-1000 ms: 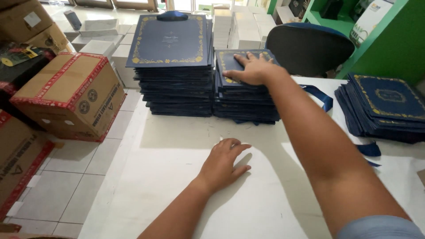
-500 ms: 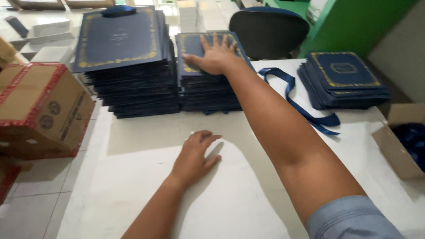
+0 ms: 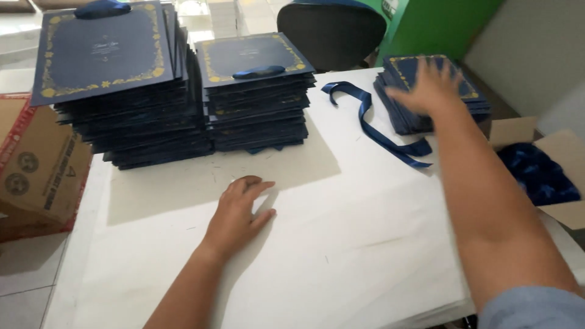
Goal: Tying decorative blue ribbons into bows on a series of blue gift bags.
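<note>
My left hand (image 3: 236, 214) lies flat on the white paper sheet (image 3: 341, 244) that covers the table, fingers slightly apart, holding nothing. My right hand (image 3: 426, 88) reaches out with spread fingers over the small right-hand stack of dark blue gold-bordered covers (image 3: 408, 116); it is blurred and grips nothing. A middle stack of the same blue covers (image 3: 256, 103) with a blue bow on top stands behind the left hand. A taller stack (image 3: 116, 91) stands to its left. A loose dark blue ribbon (image 3: 378, 131) lies between the middle and right stacks.
A brown cardboard box with red tape (image 3: 33, 170) sits off the table's left edge. An open cardboard box (image 3: 570, 210) with dark blue material stands at the right. A dark office chair (image 3: 332, 33) and a green wall (image 3: 439, 27) are behind the table.
My right hand left the top of the middle stack and swung right to the small right-hand stack. The view shifted right. My left hand stayed flat on the paper.
</note>
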